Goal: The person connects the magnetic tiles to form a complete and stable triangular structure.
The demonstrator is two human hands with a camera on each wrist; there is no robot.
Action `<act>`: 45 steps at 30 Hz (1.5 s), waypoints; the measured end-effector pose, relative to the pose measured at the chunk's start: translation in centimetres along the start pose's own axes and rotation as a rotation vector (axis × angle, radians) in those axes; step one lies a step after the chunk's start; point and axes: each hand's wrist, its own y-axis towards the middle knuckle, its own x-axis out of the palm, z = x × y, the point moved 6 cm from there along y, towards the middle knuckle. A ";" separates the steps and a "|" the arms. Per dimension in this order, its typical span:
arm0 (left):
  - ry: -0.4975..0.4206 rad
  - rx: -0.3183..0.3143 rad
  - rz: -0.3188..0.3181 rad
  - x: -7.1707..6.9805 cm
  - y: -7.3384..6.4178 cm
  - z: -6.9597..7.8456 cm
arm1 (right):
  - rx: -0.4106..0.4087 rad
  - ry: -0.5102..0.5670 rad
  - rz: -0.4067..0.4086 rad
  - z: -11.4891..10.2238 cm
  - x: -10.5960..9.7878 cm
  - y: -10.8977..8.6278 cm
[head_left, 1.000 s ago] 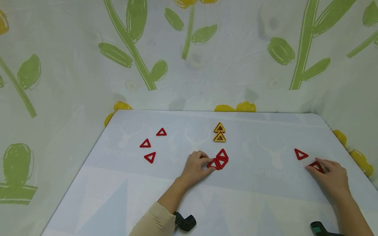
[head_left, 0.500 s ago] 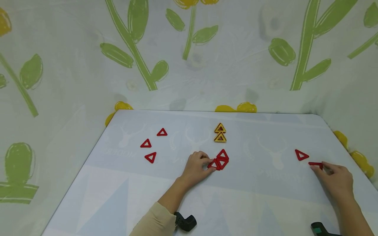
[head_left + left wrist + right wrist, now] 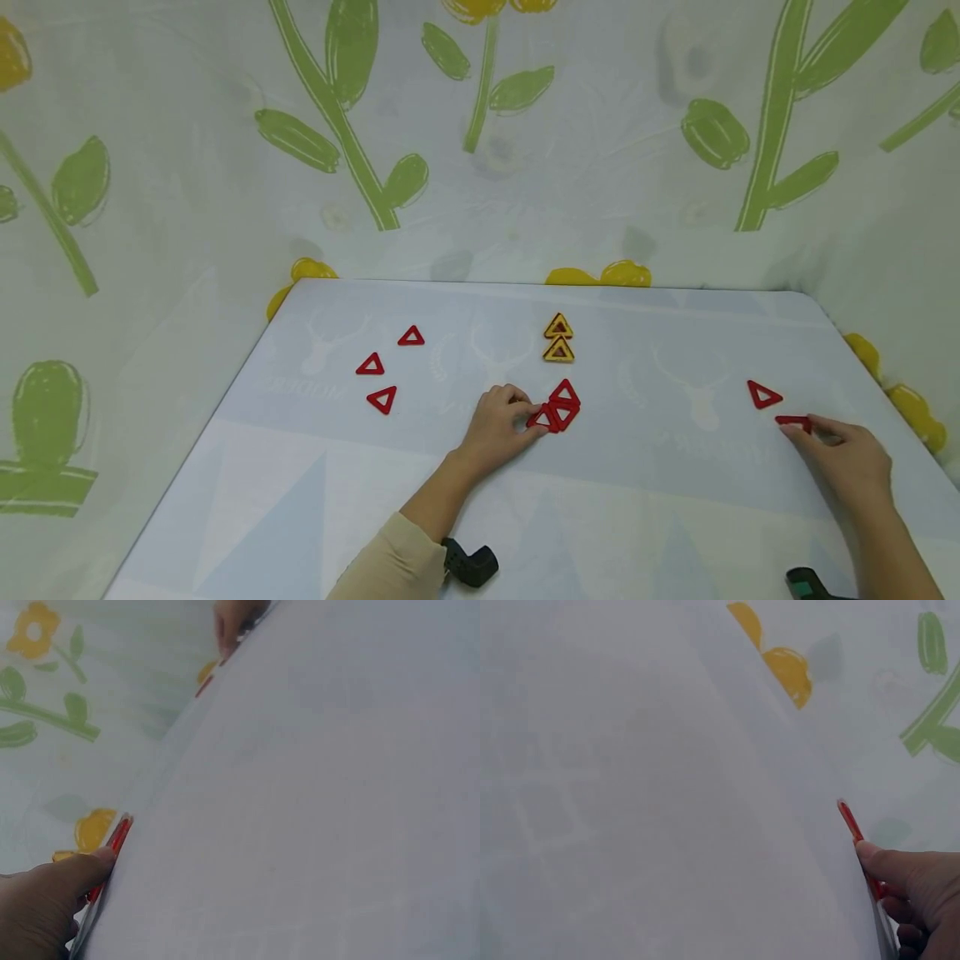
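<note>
In the head view, my left hand (image 3: 491,427) holds the leftmost of three red triangle tiles between thumb and index finger; that tile (image 3: 552,418) lies against the other two tiles (image 3: 564,405) on the table. My right hand (image 3: 855,458) pinches another red triangle tile (image 3: 792,419), seen nearly edge-on. Just beyond it lies a loose red triangle tile (image 3: 754,395). The left wrist view shows my left thumb on a red tile (image 3: 118,834). In the right wrist view, my right thumb and fingers grip a red tile (image 3: 847,816).
Two yellow triangle pieces (image 3: 558,359) lie point to base beyond the joined tiles. Several loose red tiles sit at the left, one of them (image 3: 370,371) farthest left. The white table (image 3: 637,533) meets a leaf-patterned backdrop (image 3: 570,192) at its far edge.
The tile in my right hand has turned from showing its face to nearly edge-on. That hand first shifted slightly right, then a little back left. My left hand has stayed in place.
</note>
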 end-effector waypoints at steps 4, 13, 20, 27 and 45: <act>0.002 0.004 -0.003 0.0 -0.1 0.0 | 0.021 0.009 -0.020 0.1 0.5 0.0; 0.001 0.021 0.010 0.0 0.0 0.1 | 0.010 0.085 -0.065 0.0 1.1 -0.5; 0.036 0.017 0.013 -0.1 0.0 0.0 | -0.074 0.089 -0.071 -0.5 1.7 -0.9; 0.013 0.015 0.015 -0.1 0.0 -0.1 | -0.179 0.073 -0.056 -1.1 1.9 -1.7; -0.007 0.020 0.004 0.1 0.0 -0.3 | -0.318 0.063 -0.066 -3.1 3.0 -3.5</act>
